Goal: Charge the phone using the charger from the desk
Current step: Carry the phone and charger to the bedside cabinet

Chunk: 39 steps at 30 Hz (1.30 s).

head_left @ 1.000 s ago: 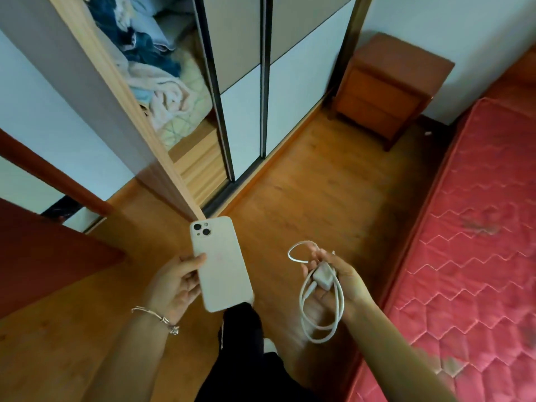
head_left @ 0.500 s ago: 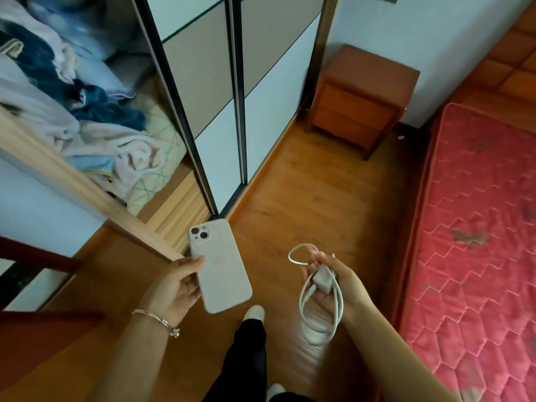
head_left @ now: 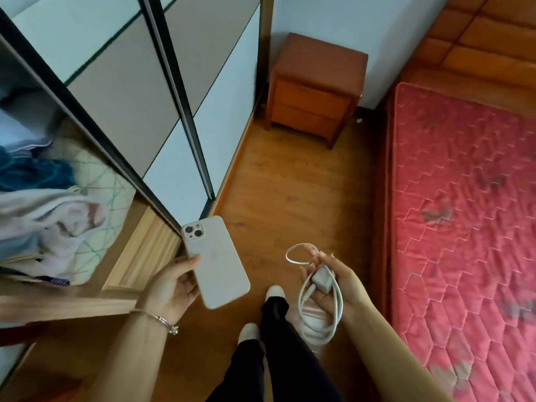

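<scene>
My left hand [head_left: 171, 288] holds a phone [head_left: 216, 261] in a pale case, back side up, its camera end pointing away from me. My right hand [head_left: 338, 281] holds a white charger [head_left: 321, 281]: the plug block lies in my palm and the coiled cable [head_left: 319, 314] hangs in loops below it, one end curling out to the left. The two hands are apart, above a wooden floor. My legs in dark trousers show between them.
A wardrobe with sliding doors [head_left: 162, 105] runs along the left, its open section showing piled clothes [head_left: 49, 224]. A wooden bedside cabinet [head_left: 316, 85] stands ahead against the wall. A bed with a red quilted mattress [head_left: 464, 216] fills the right side.
I have walked forward along the wardrobe; the bedside cabinet and bed are nearer. Both hands keep the same hold on phone and charger.
</scene>
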Motion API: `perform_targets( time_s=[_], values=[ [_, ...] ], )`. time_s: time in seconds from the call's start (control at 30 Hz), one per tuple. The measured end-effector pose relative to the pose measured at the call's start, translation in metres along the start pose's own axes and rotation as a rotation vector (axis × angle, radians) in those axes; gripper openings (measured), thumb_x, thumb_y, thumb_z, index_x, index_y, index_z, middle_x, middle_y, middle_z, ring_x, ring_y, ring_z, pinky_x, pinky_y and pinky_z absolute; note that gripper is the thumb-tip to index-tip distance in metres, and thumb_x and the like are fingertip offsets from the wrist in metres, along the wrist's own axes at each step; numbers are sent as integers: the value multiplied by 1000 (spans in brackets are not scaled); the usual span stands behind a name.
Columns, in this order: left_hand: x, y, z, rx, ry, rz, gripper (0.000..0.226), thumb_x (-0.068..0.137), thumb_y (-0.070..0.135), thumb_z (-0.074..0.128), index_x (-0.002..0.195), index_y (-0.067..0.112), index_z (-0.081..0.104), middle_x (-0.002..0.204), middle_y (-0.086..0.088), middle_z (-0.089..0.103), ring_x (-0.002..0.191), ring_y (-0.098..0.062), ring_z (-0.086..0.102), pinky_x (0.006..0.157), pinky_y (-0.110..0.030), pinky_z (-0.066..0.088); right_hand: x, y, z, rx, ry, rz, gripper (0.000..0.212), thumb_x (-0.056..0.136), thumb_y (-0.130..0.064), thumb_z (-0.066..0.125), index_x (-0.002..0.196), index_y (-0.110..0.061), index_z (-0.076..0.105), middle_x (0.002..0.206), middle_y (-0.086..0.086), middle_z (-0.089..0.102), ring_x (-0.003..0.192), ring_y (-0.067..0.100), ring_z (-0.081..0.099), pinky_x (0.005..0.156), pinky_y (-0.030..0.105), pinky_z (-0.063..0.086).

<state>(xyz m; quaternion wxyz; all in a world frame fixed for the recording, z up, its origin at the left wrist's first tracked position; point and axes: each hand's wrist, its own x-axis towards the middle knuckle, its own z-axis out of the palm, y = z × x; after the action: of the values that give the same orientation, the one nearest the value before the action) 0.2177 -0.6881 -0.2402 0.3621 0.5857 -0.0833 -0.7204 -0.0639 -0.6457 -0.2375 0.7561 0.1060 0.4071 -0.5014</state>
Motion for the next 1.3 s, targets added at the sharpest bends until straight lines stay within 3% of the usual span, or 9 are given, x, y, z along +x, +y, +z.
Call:
perform_targets(
  time_s=[0.13, 0.27, 0.33, 0.47, 0.6, 0.87, 1.07, 1.3],
  values=[
    [26, 13, 26, 43, -30, 4, 20, 76, 11, 62, 95, 13, 61, 96, -10, 66, 94, -23, 60, 79, -35, 47, 12, -28, -6, 28, -18, -29, 22, 78, -13, 64, 100, -8, 65, 76, 1, 56, 62, 13, 63, 82, 30, 54],
    [50, 36, 60, 118, -82, 35, 31, 66, 16, 66, 96, 13, 61, 94, -9, 67, 94, -23, 60, 74, -34, 47, 32, -61, -7, 77, -24, -50, 33, 71, -10, 71, 103, -5, 66, 71, 3, 59, 59, 12, 62, 75, 33, 59],
    [62, 44, 80, 126, -91, 53, 31, 66, 15, 66, 96, 13, 61, 93, -8, 67, 94, -24, 61, 75, -35, 48, 42, -80, -7, 81, -45, -54, 35, 72, -12, 71, 106, -7, 64, 69, 2, 61, 60, 11, 63, 80, 32, 57],
    [80, 57, 114, 132, -104, 56, 34, 65, 13, 69, 97, 11, 60, 91, -10, 71, 96, -25, 62, 78, -37, 50, 64, -119, -3, 139, -85, -65, 37, 76, -11, 71, 112, -7, 64, 76, 2, 64, 62, 10, 65, 73, 34, 58],
    [98, 76, 142, 193, -85, 61, 28, 64, 14, 70, 92, 10, 63, 78, -7, 75, 91, -26, 64, 75, -38, 51, 81, -151, 2, 175, -98, -120, 32, 79, -13, 70, 110, -9, 65, 79, 2, 63, 65, 11, 62, 71, 34, 58],
    [121, 101, 195, 324, -181, 66, 7, 67, 19, 69, 69, 20, 75, 82, -7, 75, 75, -18, 72, 68, -32, 55, 91, -181, -6, 335, -100, -129, 30, 80, -10, 65, 110, -8, 63, 80, 4, 65, 66, 11, 64, 70, 35, 59],
    [145, 111, 222, 331, -183, 18, 29, 66, 17, 69, 93, 12, 62, 89, -10, 74, 88, -24, 69, 73, -35, 51, 102, -198, -5, 366, -73, -153, 28, 81, -11, 65, 108, -9, 64, 80, 4, 64, 72, 11, 61, 69, 35, 58],
    [187, 139, 255, 330, -163, 3, 20, 75, 13, 64, 94, 11, 59, 84, -7, 73, 85, -22, 65, 67, -33, 51, 143, -237, 15, 318, -65, -184, 16, 85, -15, 62, 98, -10, 69, 80, 2, 65, 66, 10, 63, 68, 33, 58]
  ],
)
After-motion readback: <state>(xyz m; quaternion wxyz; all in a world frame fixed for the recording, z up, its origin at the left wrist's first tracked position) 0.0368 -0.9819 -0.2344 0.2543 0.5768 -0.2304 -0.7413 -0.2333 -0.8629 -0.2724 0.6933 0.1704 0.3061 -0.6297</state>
